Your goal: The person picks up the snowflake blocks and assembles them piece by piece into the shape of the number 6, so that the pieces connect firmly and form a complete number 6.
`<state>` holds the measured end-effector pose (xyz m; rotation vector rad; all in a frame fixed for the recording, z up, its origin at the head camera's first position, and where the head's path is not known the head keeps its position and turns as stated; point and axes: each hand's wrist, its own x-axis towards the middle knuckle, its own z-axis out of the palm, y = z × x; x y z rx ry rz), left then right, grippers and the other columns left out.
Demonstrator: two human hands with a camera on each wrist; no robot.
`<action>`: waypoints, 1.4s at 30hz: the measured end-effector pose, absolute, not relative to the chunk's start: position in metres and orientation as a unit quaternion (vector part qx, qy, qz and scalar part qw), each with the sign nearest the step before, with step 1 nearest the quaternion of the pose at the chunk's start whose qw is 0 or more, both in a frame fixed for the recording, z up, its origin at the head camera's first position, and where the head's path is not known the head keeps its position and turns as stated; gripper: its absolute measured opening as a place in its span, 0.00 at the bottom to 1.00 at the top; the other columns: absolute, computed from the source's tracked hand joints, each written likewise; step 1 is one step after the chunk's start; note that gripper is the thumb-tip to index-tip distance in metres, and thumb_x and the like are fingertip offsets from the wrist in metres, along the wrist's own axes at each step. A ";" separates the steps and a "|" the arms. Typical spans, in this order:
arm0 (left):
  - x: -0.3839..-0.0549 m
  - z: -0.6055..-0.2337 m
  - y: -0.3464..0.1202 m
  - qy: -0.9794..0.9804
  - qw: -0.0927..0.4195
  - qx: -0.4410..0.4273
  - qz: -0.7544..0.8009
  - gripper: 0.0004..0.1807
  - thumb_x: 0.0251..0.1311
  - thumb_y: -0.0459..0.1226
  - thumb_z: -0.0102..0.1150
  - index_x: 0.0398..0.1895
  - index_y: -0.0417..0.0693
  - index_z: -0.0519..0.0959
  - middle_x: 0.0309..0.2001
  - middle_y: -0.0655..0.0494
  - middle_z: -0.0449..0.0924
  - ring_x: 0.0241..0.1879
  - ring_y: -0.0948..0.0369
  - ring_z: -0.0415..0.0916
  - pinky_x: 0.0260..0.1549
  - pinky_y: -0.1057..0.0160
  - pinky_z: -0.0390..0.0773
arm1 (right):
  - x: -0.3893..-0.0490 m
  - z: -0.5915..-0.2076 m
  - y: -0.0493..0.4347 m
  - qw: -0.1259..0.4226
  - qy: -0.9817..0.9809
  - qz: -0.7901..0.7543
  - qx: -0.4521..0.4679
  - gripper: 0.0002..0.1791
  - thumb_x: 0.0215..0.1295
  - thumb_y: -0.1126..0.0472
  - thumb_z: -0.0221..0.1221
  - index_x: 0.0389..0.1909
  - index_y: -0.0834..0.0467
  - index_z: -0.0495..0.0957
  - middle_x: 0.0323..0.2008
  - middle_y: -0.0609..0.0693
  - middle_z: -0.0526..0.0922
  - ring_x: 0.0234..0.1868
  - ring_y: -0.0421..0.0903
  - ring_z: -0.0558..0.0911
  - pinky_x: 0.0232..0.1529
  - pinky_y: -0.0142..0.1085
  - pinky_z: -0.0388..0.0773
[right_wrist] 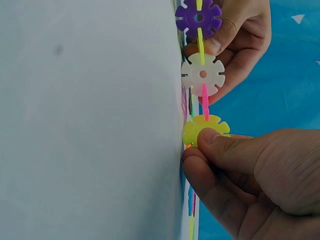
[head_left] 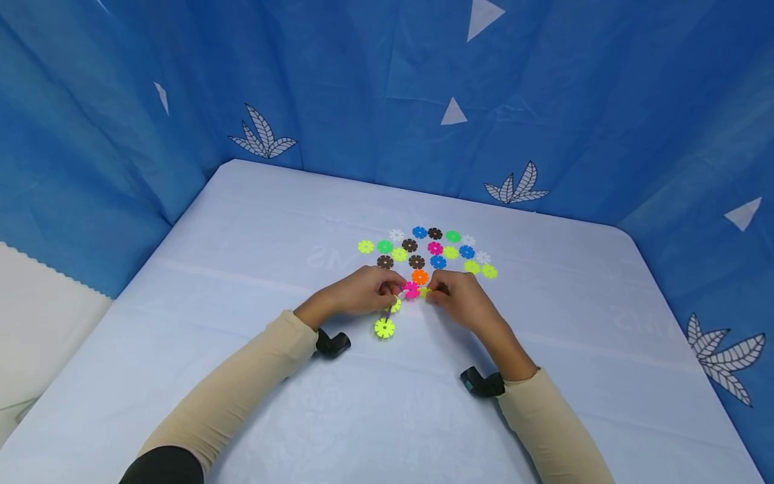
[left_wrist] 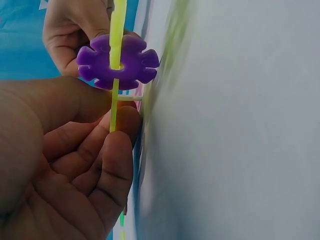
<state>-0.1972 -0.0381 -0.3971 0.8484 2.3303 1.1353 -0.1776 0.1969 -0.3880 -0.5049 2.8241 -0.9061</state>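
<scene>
My left hand [head_left: 365, 290] pinches a yellow notched disc [left_wrist: 114, 111] in a chain of plastic interlocking discs. On one side of it is a purple disc [right_wrist: 186, 20], with another yellow disc [head_left: 383, 328] at the near end of the chain. On the other side come a white disc [right_wrist: 192, 76] and a pink disc [right_wrist: 205, 104]. My right hand [head_left: 464, 300] grips the yellow disc [right_wrist: 192, 133] at the far end between thumb and fingers. That disc touches the pink one; its slot is partly hidden by the thumb.
Loose discs lie flat beyond my hands on the white table [head_left: 266, 235], among them an orange disc [head_left: 420, 277], a blue disc [head_left: 438, 262] and a brown disc [head_left: 385, 262]. A blue curtain [head_left: 375, 87] hangs behind the table.
</scene>
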 end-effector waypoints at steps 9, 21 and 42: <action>-0.197 -0.398 -0.038 0.834 0.199 0.308 0.413 0.18 0.66 0.28 0.60 0.59 0.34 0.78 0.39 0.55 0.78 0.37 0.61 0.74 0.40 0.67 0.78 | -0.178 -0.386 0.195 0.069 0.934 -0.306 -0.171 0.06 0.61 0.67 0.70 0.30 0.57 0.82 0.25 0.47 0.79 0.30 0.47 0.75 0.29 0.35 0.73; -0.194 -0.399 -0.038 0.831 0.199 0.305 0.422 0.17 0.64 0.27 0.61 0.56 0.34 0.78 0.39 0.55 0.79 0.38 0.61 0.75 0.42 0.67 0.79 | -0.176 -0.388 0.194 0.069 0.931 -0.318 -0.167 0.04 0.62 0.68 0.70 0.31 0.60 0.83 0.28 0.47 0.81 0.31 0.47 0.76 0.32 0.35 0.76; -0.202 -0.393 -0.046 0.858 0.211 0.295 0.364 0.31 0.64 0.31 0.63 0.71 0.44 0.70 0.53 0.52 0.75 0.38 0.60 0.75 0.41 0.65 0.78 | -0.185 -0.398 0.207 0.122 0.940 -0.264 -0.176 0.32 0.72 0.58 0.62 0.75 0.51 0.66 0.43 0.57 0.69 0.39 0.49 0.73 0.35 0.38 0.76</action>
